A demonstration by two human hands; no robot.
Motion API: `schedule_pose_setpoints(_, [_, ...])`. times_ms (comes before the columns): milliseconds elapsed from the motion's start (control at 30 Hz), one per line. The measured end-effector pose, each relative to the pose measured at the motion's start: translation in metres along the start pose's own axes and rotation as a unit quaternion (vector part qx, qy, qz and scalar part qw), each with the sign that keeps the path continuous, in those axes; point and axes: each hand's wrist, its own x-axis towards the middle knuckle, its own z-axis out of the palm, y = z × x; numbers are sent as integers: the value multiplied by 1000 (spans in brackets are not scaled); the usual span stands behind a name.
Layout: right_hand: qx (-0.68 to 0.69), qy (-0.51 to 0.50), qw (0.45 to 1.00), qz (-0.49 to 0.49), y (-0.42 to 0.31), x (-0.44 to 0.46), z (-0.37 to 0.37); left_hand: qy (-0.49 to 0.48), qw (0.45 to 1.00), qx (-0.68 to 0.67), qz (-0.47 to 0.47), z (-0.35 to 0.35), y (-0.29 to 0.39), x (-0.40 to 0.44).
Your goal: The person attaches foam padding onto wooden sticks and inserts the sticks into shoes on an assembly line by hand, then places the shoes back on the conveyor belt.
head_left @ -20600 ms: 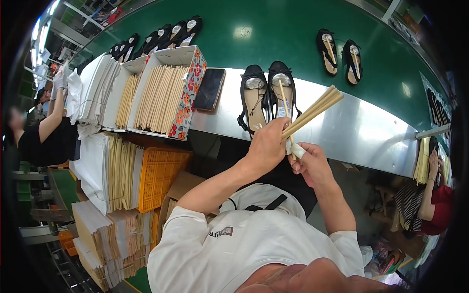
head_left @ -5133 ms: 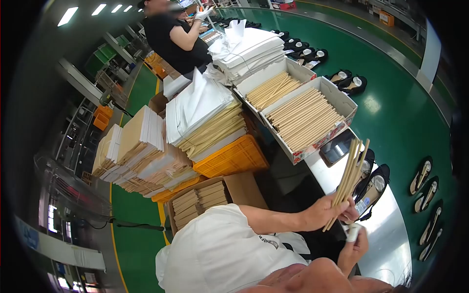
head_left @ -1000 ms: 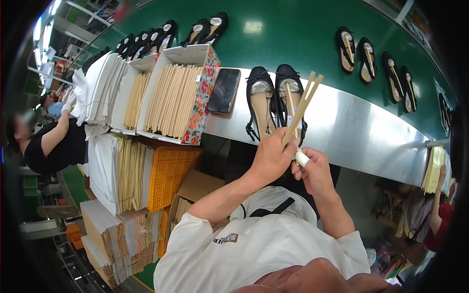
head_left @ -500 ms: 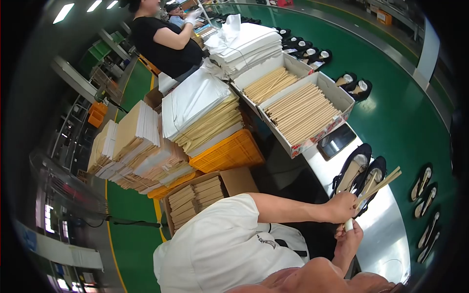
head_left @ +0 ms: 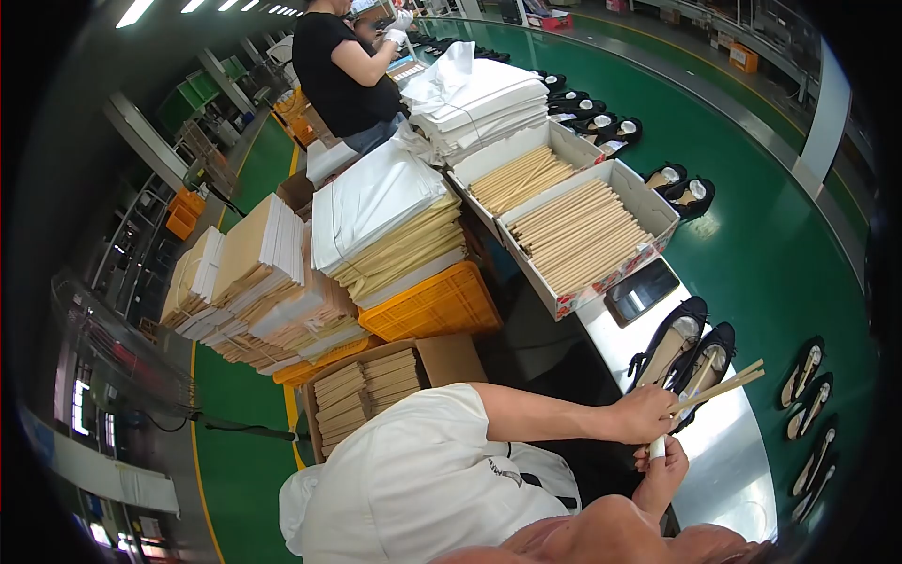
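Some sticks (head_left: pixel 720 387) gripped in left hand (head_left: pixel 646 414), shoes (head_left: pixel 665 355) ahead, likely for easy reach; right hand (head_left: pixel 665 472) close by (cannot tell if gripping).

Left hand (head_left: pixel 645 415) grips — right hand (head_left: pixel 663 470) curls just beside.

Pale sticks (head_left: pixel 723 385) slant above black shoes (head_left: pixel 665 352) lying side by side.

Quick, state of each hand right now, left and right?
Left hand: closed, holding a few pale sticks.
Right hand: fingers curled just below the left; whether it holds anything cannot be told.
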Motion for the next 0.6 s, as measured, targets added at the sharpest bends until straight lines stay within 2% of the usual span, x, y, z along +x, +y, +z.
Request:
schedule_pose_setpoints(133, [-81, 31, 994, -64, -3, -2, 12, -15, 1000, -1, 18, -2, -4, 0])
schedule_pose_setpoints(200, [-277, 50, 933, -223, -2, 1, 13, -23, 999, -34, 17, -7, 0, -2])
schedule_pose_setpoints(233, [-279, 52, 932, -224, -4, 3, 11, -23, 999, -35, 20, -7, 2, -2])
schedule_pose_setpoints(300, [-465, 90, 797, -376, -9, 6, 7, -12, 999, -17, 32, -8, 6, -4])
schedule_pose_setpoints(333, [-465, 89, 797, -376, -10, 6, 5, -11, 999, -18, 31, -10, 8, -6])
schedule_pose_setpoints(400, [-446, 71, 843, -292, -12, 3, 2, -16, 1000, -12, 14, -12, 12, -9])
schedule_pose_setpoints(433, [-447, 71, 843, -290, -15, 2, 2, -17, 1000, -13, 13, -11, 10, -10])
schedule_pose_setpoints(467, [-337, 59, 918, -202, -18, 1, 1, -12, 999, -29, 5, -7, 8, -11])
schedule_pose_setpoints(500, [-218, 45, 969, -108, -20, 1, 1, -8, 999, -45, -3, -5, 7, -13])
schedule_pose_setpoints(600, [-178, 59, 975, -120, -21, 1, 5, 9, 996, -87, -10, -2, 7, -19])
